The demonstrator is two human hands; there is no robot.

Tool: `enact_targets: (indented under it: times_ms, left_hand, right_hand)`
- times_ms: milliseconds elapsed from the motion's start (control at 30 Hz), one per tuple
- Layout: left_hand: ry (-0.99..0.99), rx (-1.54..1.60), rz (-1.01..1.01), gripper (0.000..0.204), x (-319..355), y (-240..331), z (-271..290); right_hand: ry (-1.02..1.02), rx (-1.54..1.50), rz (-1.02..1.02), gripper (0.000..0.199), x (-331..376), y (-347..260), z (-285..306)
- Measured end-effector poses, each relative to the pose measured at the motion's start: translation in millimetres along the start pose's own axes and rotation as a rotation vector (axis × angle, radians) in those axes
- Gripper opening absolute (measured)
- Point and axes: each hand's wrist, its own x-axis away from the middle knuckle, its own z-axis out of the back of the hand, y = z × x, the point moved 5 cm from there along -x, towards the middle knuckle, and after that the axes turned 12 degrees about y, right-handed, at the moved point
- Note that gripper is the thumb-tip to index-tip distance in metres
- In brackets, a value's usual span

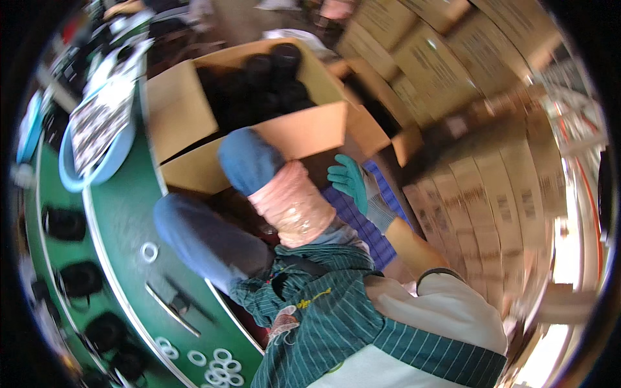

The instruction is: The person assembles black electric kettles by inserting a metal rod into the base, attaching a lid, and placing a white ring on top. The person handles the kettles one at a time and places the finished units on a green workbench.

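My right hand [350,182], in a teal-coated work glove with a grey cuff, hangs beside my right knee with its fingers apart and nothing visible in it. Behind and below the hand lies a blue-purple plastic crate or slatted surface [375,240]. Wrinkled pink plastic wrap [294,204] covers my right thigh, close to the hand. My left hand does not show. Just beyond my knees stands an open cardboard box [184,107] holding several black rounded items [284,59], too dark and blurred to name.
On my left runs a green-topped bench [123,226] with several white rings [222,372], a thin blade-like tool [173,309] and a blue basin [76,174]. Black parts [81,279] line its far strip. Stacked cartons [433,61] rise on the right.
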Motion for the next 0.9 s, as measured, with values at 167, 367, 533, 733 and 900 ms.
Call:
enact_targets:
  times_ms: [167,367,533,733,900]
  left_hand:
    - [-0.01,0.299,-0.254,0.039,85,204,-120]
    - [-0.184,0.561,-0.313,0.033,169,421,-177]
    - [-0.544,0.83,-0.88,0.037,308,600,-223]
    - [-0.778,0.774,-1.063,0.033,398,659,-177]
    - [-0.901,0.663,-0.98,0.034,421,658,-164]
  right_hand:
    - [0.717,-0.053,-0.296,0.046,64,129,258]
    - [0.056,1.175,-0.441,0.048,138,281,289]
    - [0.068,1.255,-0.339,0.046,146,349,333]
    - [-0.088,1.326,-0.224,0.044,110,271,273]
    - [0.044,1.153,-0.417,0.059,97,294,294]
